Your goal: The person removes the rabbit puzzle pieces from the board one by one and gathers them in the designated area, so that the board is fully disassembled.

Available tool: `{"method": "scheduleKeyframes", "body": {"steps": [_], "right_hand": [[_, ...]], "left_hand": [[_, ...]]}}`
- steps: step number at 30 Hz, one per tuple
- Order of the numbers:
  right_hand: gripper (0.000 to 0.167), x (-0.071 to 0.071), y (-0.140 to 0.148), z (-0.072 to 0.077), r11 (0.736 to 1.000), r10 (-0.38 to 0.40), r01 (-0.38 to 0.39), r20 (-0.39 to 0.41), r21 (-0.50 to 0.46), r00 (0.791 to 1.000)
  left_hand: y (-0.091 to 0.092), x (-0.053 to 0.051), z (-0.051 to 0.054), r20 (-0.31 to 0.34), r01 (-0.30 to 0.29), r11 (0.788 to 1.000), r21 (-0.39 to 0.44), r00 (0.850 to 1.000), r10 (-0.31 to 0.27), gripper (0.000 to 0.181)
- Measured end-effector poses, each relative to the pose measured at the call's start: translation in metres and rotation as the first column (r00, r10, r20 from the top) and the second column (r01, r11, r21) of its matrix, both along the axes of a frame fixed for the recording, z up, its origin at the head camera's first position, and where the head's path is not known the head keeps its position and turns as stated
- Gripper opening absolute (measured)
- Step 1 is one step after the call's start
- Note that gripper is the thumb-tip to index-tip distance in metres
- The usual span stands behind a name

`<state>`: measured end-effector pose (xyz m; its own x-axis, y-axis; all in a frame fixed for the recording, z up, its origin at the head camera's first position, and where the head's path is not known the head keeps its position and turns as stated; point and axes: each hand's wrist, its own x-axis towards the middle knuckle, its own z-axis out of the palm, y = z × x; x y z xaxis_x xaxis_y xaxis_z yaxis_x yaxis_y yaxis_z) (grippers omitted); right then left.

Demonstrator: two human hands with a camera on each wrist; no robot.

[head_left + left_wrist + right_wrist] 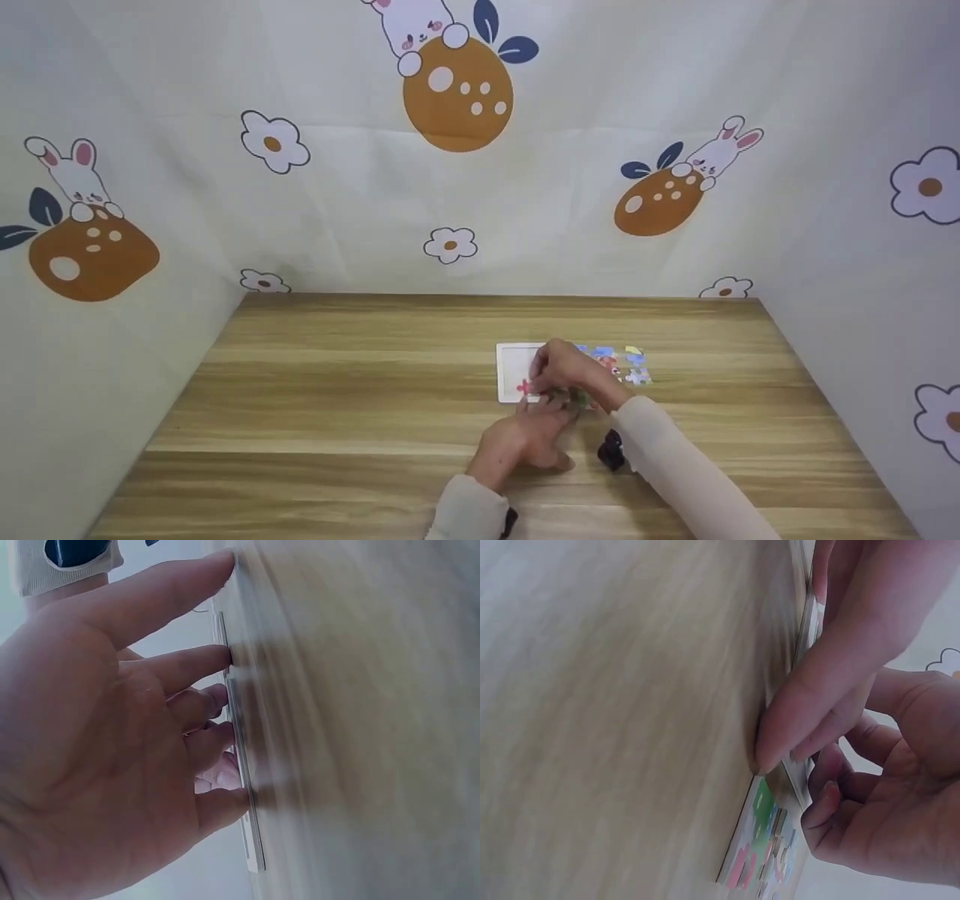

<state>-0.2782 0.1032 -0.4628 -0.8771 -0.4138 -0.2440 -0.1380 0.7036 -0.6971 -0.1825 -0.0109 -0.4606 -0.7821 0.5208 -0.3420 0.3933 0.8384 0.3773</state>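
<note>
A white puzzle frame (506,367) lies flat on the table. At its lower left shows a small red puzzle piece (523,387). My right hand (566,366) reaches over the frame, its thumb and fingers pinching at the red piece; the right wrist view shows these curled fingertips (825,799) low by the frame, but the piece is hidden there. My left hand (521,441) lies at the near edge, its spread fingertips touching the frame's rim (256,851) in the left wrist view. The hands cover much of the frame's right part.
Several colourful puzzle pieces (636,375) lie right of the frame, partly under the right forearm. One green and pink piece (759,821) lies close to the left fingertips. The wood-grain table (337,390) meets a patterned cloth backdrop (360,202) behind and at the sides.
</note>
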Motion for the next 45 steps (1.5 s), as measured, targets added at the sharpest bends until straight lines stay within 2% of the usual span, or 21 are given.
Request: {"method": "scheduleKeyframes", "body": {"steps": [10,19,26,31,39,45], "right_hand": [[0.008,0.0,0.0,0.0,1.0,0.021,-0.021,-0.001,-0.017,1.0],[0.006,-0.003,0.008,0.003,0.997,0.042,-0.04,0.024,-0.058,0.999],[0.005,-0.003,0.011,0.006,0.997,0.047,-0.045,0.023,-0.066,0.999],[0.006,-0.004,0.014,0.008,0.995,0.027,-0.026,0.009,-0.101,1.0],[0.005,-0.005,0.04,0.023,0.996,0.004,-0.006,-0.025,-0.09,1.0],[0.005,-0.004,0.071,0.026,0.998,-0.009,0.009,-0.015,-0.059,1.0]], "left_hand": [[0.003,-0.001,0.001,-0.042,0.011,1.0,-0.002,0.999,-0.011,0.078],[0.007,0.0,0.0,0.002,-0.01,1.0,-0.01,1.0,0.01,0.09],[0.007,0.0,0.0,-0.012,-0.003,1.0,-0.014,1.0,0.003,0.09],[0.006,0.001,0.0,0.007,-0.001,1.0,-0.002,1.0,0.001,0.09],[0.006,0.001,0.001,0.036,-0.011,1.0,0.002,0.999,0.011,0.09],[0.006,0.0,0.001,0.049,-0.01,1.0,-0.006,0.999,0.01,0.085]]}}
